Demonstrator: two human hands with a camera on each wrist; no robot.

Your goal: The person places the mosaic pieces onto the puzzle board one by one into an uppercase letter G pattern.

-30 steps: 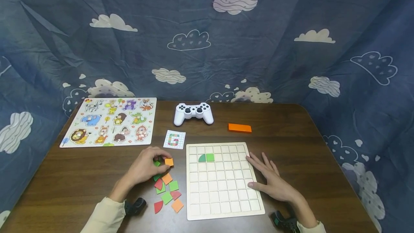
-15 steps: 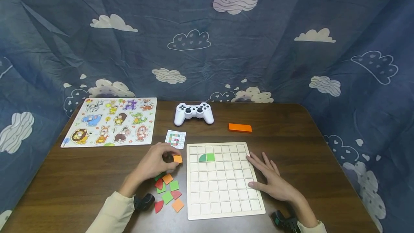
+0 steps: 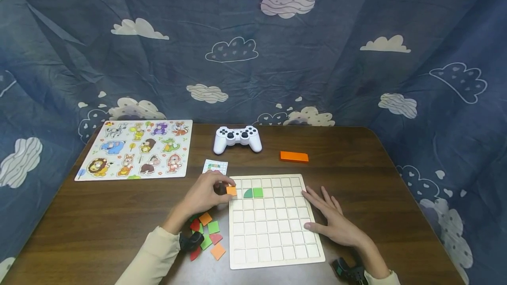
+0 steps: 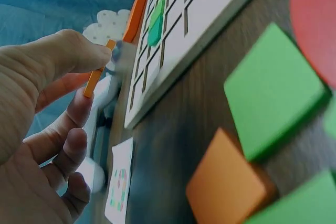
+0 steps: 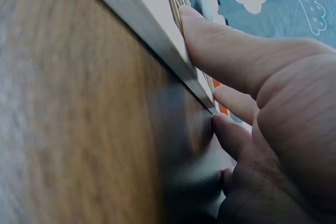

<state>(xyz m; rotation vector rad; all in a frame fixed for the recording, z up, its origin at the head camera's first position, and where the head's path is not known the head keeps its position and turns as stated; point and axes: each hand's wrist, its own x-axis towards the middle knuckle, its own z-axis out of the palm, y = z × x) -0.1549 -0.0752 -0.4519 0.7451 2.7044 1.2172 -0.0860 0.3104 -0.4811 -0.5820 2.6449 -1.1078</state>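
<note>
My left hand [image 3: 203, 195] pinches an orange square tile [image 3: 231, 191] between thumb and fingertips, over the left edge of a pale wooden grid board [image 3: 277, 250]. In the left wrist view the tile [image 4: 94, 77] shows edge-on. Two pieces lie in the board's second row: a dark green quarter-circle tile [image 3: 247, 193] and a light green square tile [image 3: 258, 192]. Along the board's right edge rests my right hand [image 3: 336, 223], its fingers spread and nearly straight; the right wrist view shows the thumb [image 5: 220, 45] on the board's top surface.
Loose red, green and orange tiles [image 3: 218, 251] lie left of the board, partly under the left wrist. A pattern card [image 3: 215, 166] is half covered by the left hand. Farther back are an animal puzzle board [image 3: 134, 151], a white game controller [image 3: 237, 139] and an orange block [image 3: 294, 156].
My left hand has carried the orange square tile rightward from the loose pile to the board's left edge, partly covering the pattern card. The right hand stays in place.
</note>
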